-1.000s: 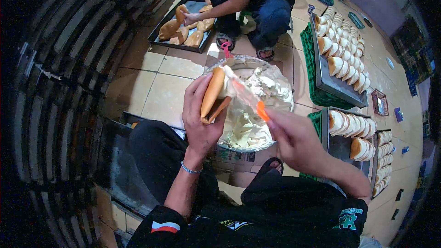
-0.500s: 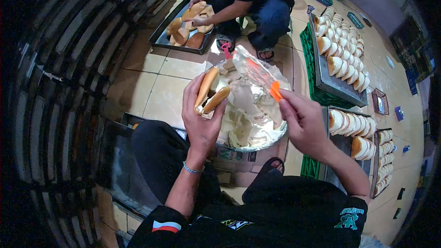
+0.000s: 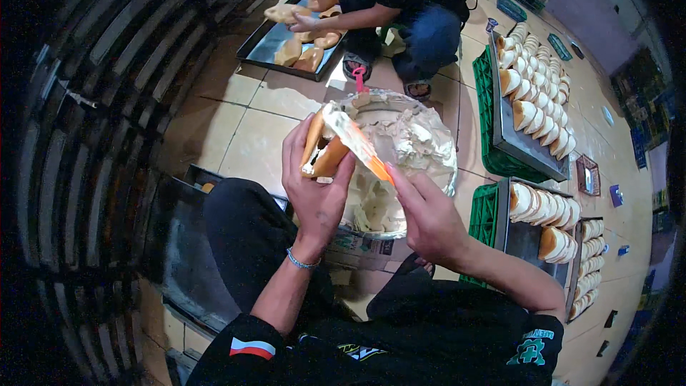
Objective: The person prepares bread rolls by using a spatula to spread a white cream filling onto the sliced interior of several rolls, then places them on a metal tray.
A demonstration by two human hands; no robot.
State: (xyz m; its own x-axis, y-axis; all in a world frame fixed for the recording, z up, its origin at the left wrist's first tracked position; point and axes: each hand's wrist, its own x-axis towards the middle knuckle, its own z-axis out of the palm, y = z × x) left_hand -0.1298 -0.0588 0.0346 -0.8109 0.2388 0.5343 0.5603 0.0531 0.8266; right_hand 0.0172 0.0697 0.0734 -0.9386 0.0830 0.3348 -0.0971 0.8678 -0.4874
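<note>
A split bread bun (image 3: 330, 159) is gripped in my left hand (image 3: 312, 189), its cut side tilted up and partly parted. My right hand (image 3: 427, 216) is closed round the orange handle of a spatula (image 3: 355, 141). Pale cream coats the spatula's blade, whose tip lies at the upper opening of the bun. Beneath and to the right of both hands stands a wide round tub (image 3: 453, 171) of cream (image 3: 411, 129), its near left part hidden by my hands.
A co-worker (image 3: 411, 11) crouches opposite, handling buns in a dark tray (image 3: 270, 41). At right, trays of cream-covered buns (image 3: 532, 93) rest on green crates (image 3: 483, 218). Dark stacked racks (image 3: 107, 100) fill the left side. A dark tray (image 3: 189, 271) lies beside my left knee.
My right hand has brought the spatula left and down from above the tub to the bun. My left hand still holds the bun. The co-worker has lifted a bun from the tray.
</note>
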